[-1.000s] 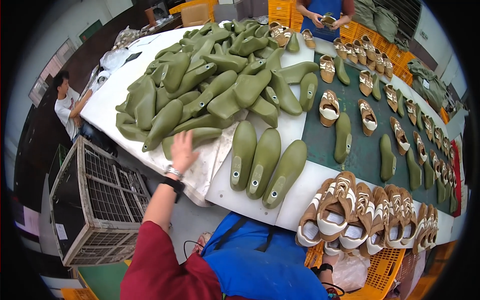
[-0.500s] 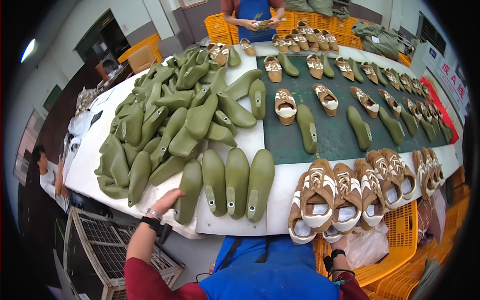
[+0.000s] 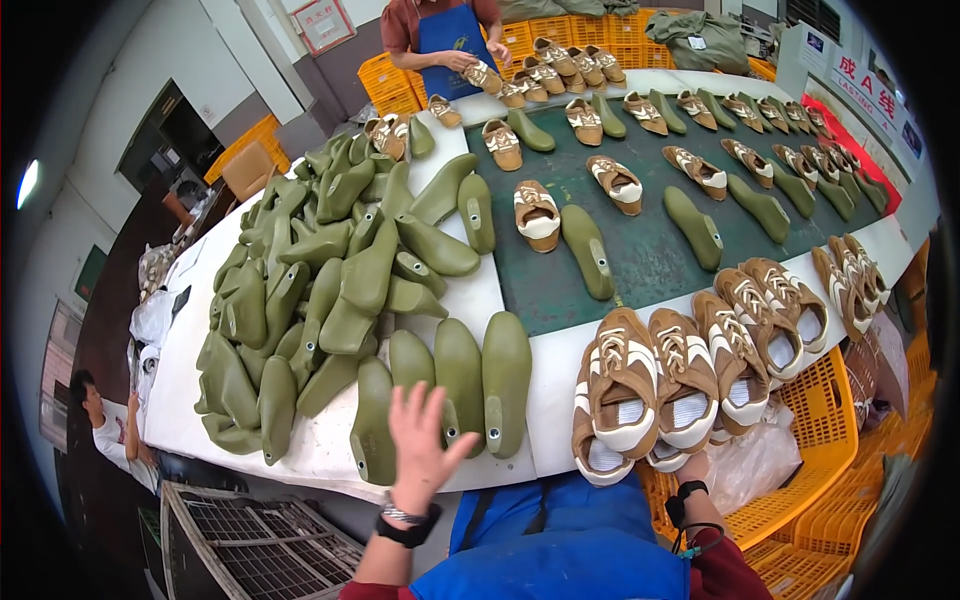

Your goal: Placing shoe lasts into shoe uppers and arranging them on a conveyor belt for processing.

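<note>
The left hand [image 3: 420, 440] is hovering spread, holding nothing, over four green shoe lasts [image 3: 460, 385] lying side by side at the white table [image 3: 545, 385] edge. The right hand [image 3: 692, 468] is touching four brown-and-white shoes [image 3: 680, 385]; its grip is hidden. Beyond, an orange crate [image 3: 800, 470] is holding a plastic bag [image 3: 755, 462].

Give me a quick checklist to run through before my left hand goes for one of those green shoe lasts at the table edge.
1. Left hand free: ok, fingers spread, holding nothing, raised over the near edge.
2. Lasts within reach: ok, a row of green lasts lies flat just beyond the hand.
3. Row apart from the big pile: not ok, the row's left lasts touch the heap.
4. Right hand free: cannot tell, it is mostly hidden under the stacked brown-and-white shoes.
5. Co-worker clear: ok, the person in the blue apron stands at the far end.
</note>
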Demonstrator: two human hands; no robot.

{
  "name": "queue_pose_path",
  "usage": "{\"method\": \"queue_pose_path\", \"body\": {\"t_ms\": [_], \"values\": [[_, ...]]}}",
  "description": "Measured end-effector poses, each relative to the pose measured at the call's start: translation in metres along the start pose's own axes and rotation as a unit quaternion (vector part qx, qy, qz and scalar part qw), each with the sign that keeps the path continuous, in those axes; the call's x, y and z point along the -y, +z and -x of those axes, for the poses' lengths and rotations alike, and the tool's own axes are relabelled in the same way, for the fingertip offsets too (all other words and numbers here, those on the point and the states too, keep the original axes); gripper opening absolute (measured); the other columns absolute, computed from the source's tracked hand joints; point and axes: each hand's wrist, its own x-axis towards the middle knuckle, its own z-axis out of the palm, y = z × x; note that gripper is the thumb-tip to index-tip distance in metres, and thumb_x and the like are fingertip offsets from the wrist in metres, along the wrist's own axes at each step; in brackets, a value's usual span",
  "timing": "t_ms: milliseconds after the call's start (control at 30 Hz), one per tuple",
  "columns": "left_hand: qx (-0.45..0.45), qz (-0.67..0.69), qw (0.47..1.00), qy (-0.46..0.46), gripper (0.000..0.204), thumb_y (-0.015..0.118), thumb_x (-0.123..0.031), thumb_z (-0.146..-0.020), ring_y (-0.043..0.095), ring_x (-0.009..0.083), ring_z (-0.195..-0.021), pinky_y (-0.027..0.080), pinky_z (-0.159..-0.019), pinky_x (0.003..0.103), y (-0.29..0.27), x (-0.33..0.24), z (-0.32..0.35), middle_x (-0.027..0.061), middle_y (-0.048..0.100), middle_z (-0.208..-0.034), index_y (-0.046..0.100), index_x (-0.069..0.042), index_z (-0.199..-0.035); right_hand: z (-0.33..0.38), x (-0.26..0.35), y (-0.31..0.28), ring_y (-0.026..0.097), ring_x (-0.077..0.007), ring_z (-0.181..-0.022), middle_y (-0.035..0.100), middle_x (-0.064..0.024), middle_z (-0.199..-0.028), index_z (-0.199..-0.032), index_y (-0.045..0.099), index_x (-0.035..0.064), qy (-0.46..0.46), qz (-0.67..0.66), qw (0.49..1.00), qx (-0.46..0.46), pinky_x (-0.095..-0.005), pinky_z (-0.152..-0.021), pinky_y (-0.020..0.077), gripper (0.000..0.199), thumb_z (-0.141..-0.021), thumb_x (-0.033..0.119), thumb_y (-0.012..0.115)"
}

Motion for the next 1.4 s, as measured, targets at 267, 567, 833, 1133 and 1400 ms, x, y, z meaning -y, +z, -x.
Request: {"method": "queue_pose_path", "body": {"t_ms": [267, 567, 833, 1133, 1400], "values": [[0.015, -0.047, 0.998, 0.030, 0.061, 0.065, -0.040, -0.075, 0.039, 0.0356, -0.120, 0.024, -0.098, 0.059, 0.061, -0.018, -0.008, 0.0114, 0.056, -0.114, 0.049, -0.011, -0.125, -0.005, -0.008, 0.012, 0.063, -0.0352, -0.088, 0.066, -0.0171, -0.091, -0.093, 0.064, 0.0085, 0.014, 0.005, 1.000, 0.007, -0.0411, -0.072, 0.0505, 0.030, -0.072, 0.030, 0.067], [0.012, -0.047, 0.998, 0.027, 0.056, 0.065, -0.033, -0.074, 0.042, 0.0323, -0.117, 0.025, -0.099, 0.058, 0.062, -0.022, -0.010, 0.0096, 0.057, -0.111, 0.050, -0.011, -0.123, -0.002, -0.007, 0.007, 0.062, -0.0348, -0.089, 0.066, -0.0164, -0.091, -0.093, 0.064, 0.0088, -0.009, 0.002, 1.000, -0.003, -0.0414, -0.072, 0.0504, 0.029, -0.072, 0.029, 0.068], [0.015, -0.044, 0.998, 0.032, 0.056, 0.065, -0.033, -0.074, 0.042, 0.0315, -0.116, 0.024, -0.099, 0.058, 0.062, -0.022, -0.009, 0.0097, 0.057, -0.110, 0.050, -0.010, -0.123, -0.005, -0.011, 0.010, 0.062, -0.0349, -0.089, 0.066, -0.0169, -0.093, -0.096, 0.063, 0.0086, 0.007, 0.007, 1.000, 0.007, -0.0416, -0.072, 0.0504, 0.033, -0.071, 0.029, 0.070], [0.020, -0.041, 0.998, 0.032, 0.056, 0.063, -0.032, -0.076, 0.043, 0.0315, -0.114, 0.022, -0.101, 0.058, 0.063, -0.021, -0.008, 0.0106, 0.057, -0.111, 0.049, -0.008, -0.124, -0.005, -0.010, 0.010, 0.062, -0.0351, -0.090, 0.065, -0.0174, -0.094, -0.097, 0.063, 0.0087, 0.002, 0.011, 1.000, 0.017, -0.0408, -0.072, 0.0499, 0.031, -0.073, 0.028, 0.067], [0.004, -0.040, 0.999, 0.028, 0.054, 0.063, -0.031, -0.076, 0.045, 0.0297, -0.112, 0.023, -0.100, 0.057, 0.062, -0.022, -0.010, 0.0100, 0.059, -0.107, 0.051, -0.008, -0.123, -0.007, -0.015, 0.014, 0.061, -0.0356, -0.091, 0.065, -0.0181, -0.093, -0.096, 0.062, 0.0061, -0.030, -0.019, 0.999, 0.006, -0.0412, -0.073, 0.0491, 0.029, -0.077, 0.027, 0.064]]}}
